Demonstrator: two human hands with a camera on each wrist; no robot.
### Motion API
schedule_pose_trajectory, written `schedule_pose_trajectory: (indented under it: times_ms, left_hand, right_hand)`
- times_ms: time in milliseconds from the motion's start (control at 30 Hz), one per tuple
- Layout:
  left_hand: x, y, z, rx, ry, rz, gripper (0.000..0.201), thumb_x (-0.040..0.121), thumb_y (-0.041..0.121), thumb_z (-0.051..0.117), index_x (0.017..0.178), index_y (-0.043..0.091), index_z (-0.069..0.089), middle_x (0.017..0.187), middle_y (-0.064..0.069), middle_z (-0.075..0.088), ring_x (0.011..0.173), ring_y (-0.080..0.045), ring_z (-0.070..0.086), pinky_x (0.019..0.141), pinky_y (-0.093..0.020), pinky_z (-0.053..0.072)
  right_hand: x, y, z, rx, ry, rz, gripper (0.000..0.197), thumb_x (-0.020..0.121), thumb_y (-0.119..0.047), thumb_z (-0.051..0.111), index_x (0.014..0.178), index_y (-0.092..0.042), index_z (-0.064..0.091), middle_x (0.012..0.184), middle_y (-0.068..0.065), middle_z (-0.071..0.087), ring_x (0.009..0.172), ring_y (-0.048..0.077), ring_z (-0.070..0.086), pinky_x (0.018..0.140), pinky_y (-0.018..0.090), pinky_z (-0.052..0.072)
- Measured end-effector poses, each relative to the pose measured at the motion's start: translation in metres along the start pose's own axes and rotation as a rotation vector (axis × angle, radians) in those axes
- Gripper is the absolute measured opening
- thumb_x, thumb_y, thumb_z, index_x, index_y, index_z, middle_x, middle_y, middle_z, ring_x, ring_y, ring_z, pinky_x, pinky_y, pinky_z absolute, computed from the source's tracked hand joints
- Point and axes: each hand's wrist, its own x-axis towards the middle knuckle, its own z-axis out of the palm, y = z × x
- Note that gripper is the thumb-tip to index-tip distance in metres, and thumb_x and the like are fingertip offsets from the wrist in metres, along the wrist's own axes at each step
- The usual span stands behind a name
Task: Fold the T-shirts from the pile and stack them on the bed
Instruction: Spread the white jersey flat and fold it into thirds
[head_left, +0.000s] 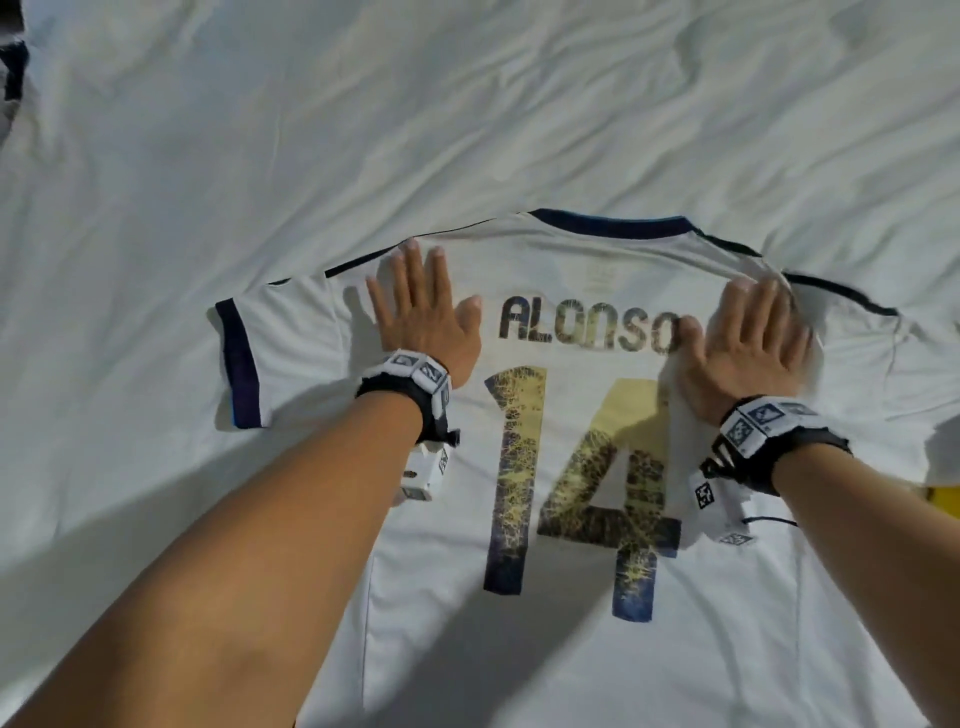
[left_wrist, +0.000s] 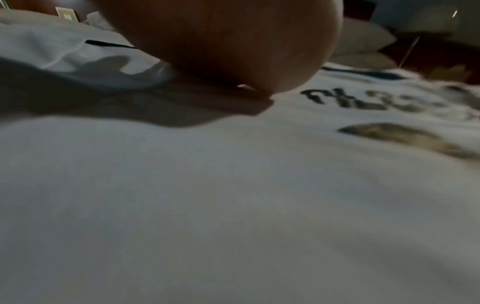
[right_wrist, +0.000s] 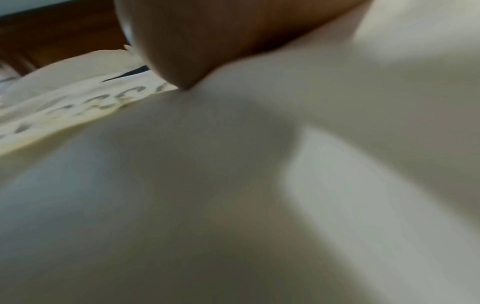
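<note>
A white T-shirt (head_left: 571, 639) with dark navy trim lies back-up and spread out on the bed, printed with a name and the number 14. My left hand (head_left: 423, 306) lies flat with straight fingers on its left shoulder. On the right shoulder my right hand (head_left: 748, 338) presses flat, with cloth bunched in a ridge under the palm. Both wrist views are blurred: the left hand (left_wrist: 233, 41) and right hand (right_wrist: 207, 37) show only as a palm on white cloth (left_wrist: 207, 205).
A rumpled white bedsheet (head_left: 467, 104) covers the bed around the shirt. Another white garment with navy trim (head_left: 13, 73) peeks in at the far left edge. Something yellow (head_left: 943, 501) shows at the right edge.
</note>
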Motion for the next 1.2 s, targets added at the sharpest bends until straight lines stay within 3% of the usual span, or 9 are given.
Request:
schedule_pose_trajectory:
  times_ms: [100, 167, 233, 433, 600, 733, 800, 1100, 1200]
  left_hand:
    - [-0.064, 0.034, 0.014, -0.063, -0.04, 0.173, 0.076, 0.102, 0.049, 0.021, 0.16, 0.021, -0.02, 0.164, -0.013, -0.03, 0.153, -0.031, -0.024, 0.123, -0.06, -0.009]
    - [-0.119, 0.045, 0.035, -0.066, -0.111, 0.303, 0.073, 0.103, 0.049, 0.021, 0.16, 0.026, -0.018, 0.165, -0.011, -0.028, 0.154, -0.03, -0.024, 0.122, -0.061, -0.007]
    - [-0.156, 0.032, 0.055, -0.003, -0.128, 0.327, 0.069, 0.105, 0.055, 0.016, 0.162, 0.029, -0.012, 0.168, -0.011, -0.02, 0.156, -0.031, -0.016, 0.122, -0.063, -0.001]
    - [-0.159, -0.045, 0.061, 0.024, -0.066, 0.064, 0.069, 0.103, 0.063, 0.002, 0.16, 0.031, -0.017, 0.168, -0.011, -0.021, 0.156, -0.031, -0.015, 0.124, -0.06, -0.003]
    - [-0.162, -0.045, 0.048, 0.03, -0.015, -0.074, 0.073, 0.102, 0.054, 0.008, 0.163, 0.016, -0.006, 0.167, -0.016, -0.019, 0.156, -0.035, -0.015, 0.123, -0.061, -0.003]
    - [-0.207, 0.023, 0.057, -0.006, -0.018, 0.393, 0.073, 0.104, 0.051, 0.023, 0.162, 0.023, -0.011, 0.167, -0.016, -0.02, 0.155, -0.035, -0.016, 0.122, -0.063, -0.004]
    - [-0.233, 0.036, 0.075, 0.013, -0.084, 0.473, 0.071, 0.105, 0.051, 0.025, 0.162, 0.028, -0.012, 0.168, -0.013, -0.019, 0.156, -0.033, -0.016, 0.122, -0.063, 0.003]
    - [-0.254, -0.059, 0.087, -0.005, -0.003, 0.027, 0.069, 0.105, 0.06, 0.014, 0.163, 0.03, -0.008, 0.17, -0.011, -0.013, 0.157, -0.032, -0.008, 0.124, -0.061, 0.003]
    - [-0.262, -0.041, 0.082, -0.044, 0.052, -0.083, 0.073, 0.104, 0.056, 0.02, 0.164, 0.021, -0.003, 0.168, -0.018, -0.013, 0.156, -0.038, -0.01, 0.123, -0.064, -0.001]
  right_hand:
    - [-0.047, -0.029, 0.013, 0.047, 0.048, -0.141, 0.075, 0.103, -0.058, 0.006, 0.161, -0.012, -0.008, 0.166, 0.016, -0.02, 0.153, 0.03, -0.021, 0.125, 0.053, -0.004]
    - [-0.098, -0.046, 0.042, -0.004, -0.02, -0.402, 0.067, 0.106, -0.052, 0.013, 0.162, -0.021, -0.008, 0.167, 0.009, -0.021, 0.153, 0.027, -0.022, 0.126, 0.053, -0.003]
    - [-0.137, -0.043, 0.07, -0.091, -0.06, -0.486, 0.065, 0.106, -0.055, 0.016, 0.162, -0.03, -0.006, 0.169, 0.003, -0.018, 0.154, 0.025, -0.019, 0.125, 0.056, 0.002]
    - [-0.153, 0.011, 0.07, -0.079, -0.016, -0.201, 0.071, 0.1, -0.068, 0.011, 0.159, -0.036, -0.014, 0.167, 0.001, -0.025, 0.153, 0.023, -0.025, 0.123, 0.048, -0.016]
    - [-0.157, 0.028, 0.059, 0.055, -0.007, 0.141, 0.079, 0.099, -0.069, 0.001, 0.16, -0.023, -0.014, 0.165, 0.01, -0.025, 0.153, 0.027, -0.024, 0.124, 0.054, -0.006]
    - [-0.188, -0.009, 0.074, 0.028, -0.082, -0.324, 0.067, 0.105, -0.06, 0.01, 0.16, -0.029, -0.014, 0.166, 0.007, -0.025, 0.153, 0.027, -0.024, 0.125, 0.052, -0.009]
    - [-0.205, -0.005, 0.09, -0.065, -0.118, -0.484, 0.066, 0.104, -0.062, 0.009, 0.161, -0.034, -0.01, 0.167, 0.004, -0.021, 0.154, 0.026, -0.02, 0.125, 0.054, -0.004]
    - [-0.224, 0.113, 0.071, 0.032, -0.12, 0.043, 0.071, 0.099, -0.066, 0.003, 0.158, -0.033, -0.02, 0.166, 0.007, -0.026, 0.152, 0.027, -0.026, 0.124, 0.055, -0.008]
    - [-0.233, 0.099, 0.066, 0.041, -0.08, 0.029, 0.073, 0.099, -0.061, 0.004, 0.16, -0.024, -0.016, 0.165, 0.014, -0.025, 0.151, 0.032, -0.025, 0.123, 0.055, -0.01]
